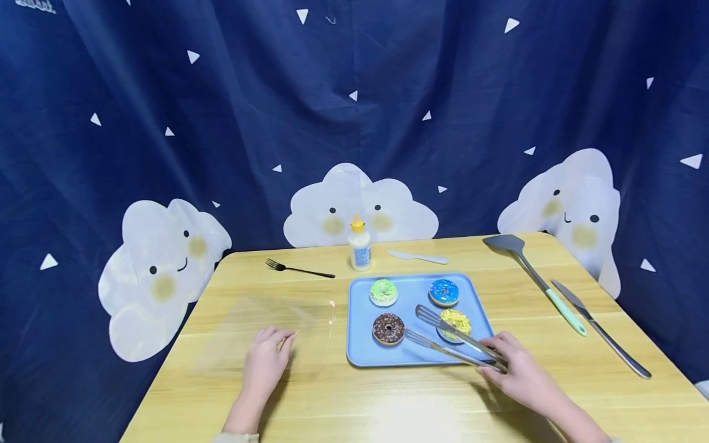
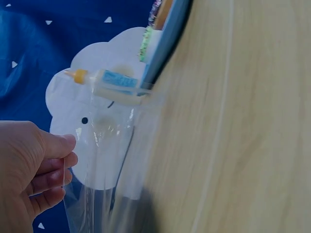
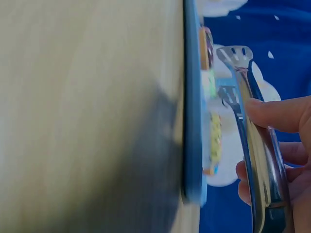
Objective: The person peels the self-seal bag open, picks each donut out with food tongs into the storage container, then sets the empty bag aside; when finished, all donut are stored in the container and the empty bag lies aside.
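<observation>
A clear plastic bag [image 1: 232,332] lies flat on the table's left side. My left hand [image 1: 267,357] pinches its edge between thumb and fingers, and in the left wrist view the bag [image 2: 102,204] hangs from there. In my right hand [image 1: 520,372] I grip slotted metal tongs [image 3: 265,165], their arms spread apart with nothing between them. The tips reach over a blue tray [image 1: 359,307]. On it sit a chocolate donut [image 1: 382,332], a green donut [image 1: 383,291], a blue donut [image 1: 443,291] and a yellow donut [image 1: 458,320], the last partly covered by the tongs.
Behind the tray stand a white glue bottle [image 1: 360,249] with a yellow cap and a white knife [image 1: 418,257]. A black fork [image 1: 301,269] lies at the back left. Along the right side are a grey spatula [image 1: 534,271] with a mint handle and a metal knife [image 1: 604,332].
</observation>
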Action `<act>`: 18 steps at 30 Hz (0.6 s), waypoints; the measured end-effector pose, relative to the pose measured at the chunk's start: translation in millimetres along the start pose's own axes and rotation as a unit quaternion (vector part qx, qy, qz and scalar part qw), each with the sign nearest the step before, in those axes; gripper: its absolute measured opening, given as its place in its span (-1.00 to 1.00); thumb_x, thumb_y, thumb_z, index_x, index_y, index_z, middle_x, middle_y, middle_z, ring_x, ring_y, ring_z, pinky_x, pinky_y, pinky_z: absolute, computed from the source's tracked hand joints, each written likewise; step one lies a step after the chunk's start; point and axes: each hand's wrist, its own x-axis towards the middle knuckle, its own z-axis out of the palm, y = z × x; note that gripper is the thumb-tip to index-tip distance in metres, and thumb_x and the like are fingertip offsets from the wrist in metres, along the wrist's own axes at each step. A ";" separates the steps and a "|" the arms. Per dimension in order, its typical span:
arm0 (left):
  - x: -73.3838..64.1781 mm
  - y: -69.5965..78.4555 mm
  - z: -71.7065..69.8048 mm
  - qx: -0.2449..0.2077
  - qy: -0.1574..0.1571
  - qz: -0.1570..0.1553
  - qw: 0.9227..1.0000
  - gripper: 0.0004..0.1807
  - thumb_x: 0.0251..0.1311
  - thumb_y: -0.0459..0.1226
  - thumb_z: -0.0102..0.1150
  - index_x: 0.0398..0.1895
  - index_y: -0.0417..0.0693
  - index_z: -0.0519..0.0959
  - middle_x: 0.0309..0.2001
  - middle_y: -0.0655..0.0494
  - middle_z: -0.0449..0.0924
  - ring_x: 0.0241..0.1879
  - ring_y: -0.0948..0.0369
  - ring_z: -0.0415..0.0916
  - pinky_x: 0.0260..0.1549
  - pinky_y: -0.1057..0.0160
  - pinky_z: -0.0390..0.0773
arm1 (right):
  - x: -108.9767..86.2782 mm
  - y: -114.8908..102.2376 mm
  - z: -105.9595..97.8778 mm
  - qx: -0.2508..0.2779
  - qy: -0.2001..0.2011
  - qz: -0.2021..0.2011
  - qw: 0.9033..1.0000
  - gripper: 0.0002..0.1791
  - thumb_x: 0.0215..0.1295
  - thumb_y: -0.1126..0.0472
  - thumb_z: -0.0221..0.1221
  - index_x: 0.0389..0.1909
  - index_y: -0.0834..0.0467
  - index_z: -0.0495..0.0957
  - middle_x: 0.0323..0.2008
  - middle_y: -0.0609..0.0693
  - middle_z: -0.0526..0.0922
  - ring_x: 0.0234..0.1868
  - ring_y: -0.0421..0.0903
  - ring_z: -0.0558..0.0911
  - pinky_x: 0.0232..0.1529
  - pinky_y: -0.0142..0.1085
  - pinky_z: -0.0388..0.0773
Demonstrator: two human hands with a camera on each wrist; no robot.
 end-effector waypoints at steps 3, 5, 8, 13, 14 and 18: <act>2.9 -0.5 6.8 -0.001 -0.016 -0.014 1.000 -0.88 -0.11 -0.35 0.43 -0.45 -0.10 0.69 -0.44 0.11 0.60 -0.40 0.16 0.50 -0.49 0.21 0.58 | -0.3 9.2 -12.8 -0.008 0.028 -0.006 1.000 -0.48 -0.32 0.40 0.47 -0.20 0.30 0.56 -0.37 -0.08 0.48 -0.48 -0.27 0.39 -0.58 -0.43 0.39; 5.9 -0.9 10.3 -0.005 -0.027 -0.024 0.999 -0.90 -0.07 -0.34 0.41 -0.44 -0.10 0.69 -0.43 0.11 0.61 -0.39 0.16 0.50 -0.48 0.20 0.57 | 0.2 16.9 -22.0 -0.024 0.052 -0.011 0.998 -0.48 -0.37 0.42 0.47 -0.22 0.31 0.57 -0.38 -0.06 0.49 -0.47 -0.27 0.40 -0.55 -0.45 0.39; 9.3 -1.5 15.5 -0.008 -0.043 -0.032 0.999 -0.91 -0.05 -0.35 0.39 -0.42 -0.11 0.68 -0.43 0.10 0.61 -0.38 0.14 0.50 -0.45 0.18 0.57 | -1.3 32.1 -36.2 -0.045 0.084 -0.004 0.995 -0.47 -0.43 0.45 0.47 -0.26 0.32 0.57 -0.40 -0.02 0.49 -0.46 -0.29 0.38 -0.52 -0.50 0.34; 10.7 -3.0 22.9 0.000 -0.078 -0.036 0.996 -0.92 -0.03 -0.33 0.38 -0.43 -0.10 0.68 -0.41 0.10 0.61 -0.35 0.12 0.53 -0.41 0.15 0.59 | -6.2 56.8 -53.6 -0.068 0.106 0.069 0.990 -0.54 -0.35 0.44 0.44 -0.28 0.36 0.55 -0.43 0.08 0.46 -0.45 -0.23 0.33 -0.52 -0.46 0.23; 10.4 -3.7 24.3 0.002 -0.087 -0.038 0.995 -0.92 -0.02 -0.32 0.38 -0.43 -0.09 0.68 -0.40 0.10 0.61 -0.34 0.11 0.53 -0.39 0.14 0.60 | -7.1 60.9 -55.5 -0.075 0.102 0.089 0.988 -0.56 -0.30 0.41 0.43 -0.27 0.37 0.55 -0.43 0.11 0.45 -0.44 -0.19 0.33 -0.52 -0.42 0.23; 8.2 -5.0 26.4 0.003 -0.118 -0.049 0.992 -0.92 0.01 -0.29 0.36 -0.41 -0.08 0.68 -0.36 0.07 0.62 -0.26 0.08 0.54 -0.29 0.09 0.58 | -9.4 75.8 -60.3 -0.113 0.064 0.142 0.981 -0.59 -0.14 0.29 0.39 -0.28 0.44 0.52 -0.44 0.21 0.46 -0.42 0.03 0.39 -0.49 -0.22 0.27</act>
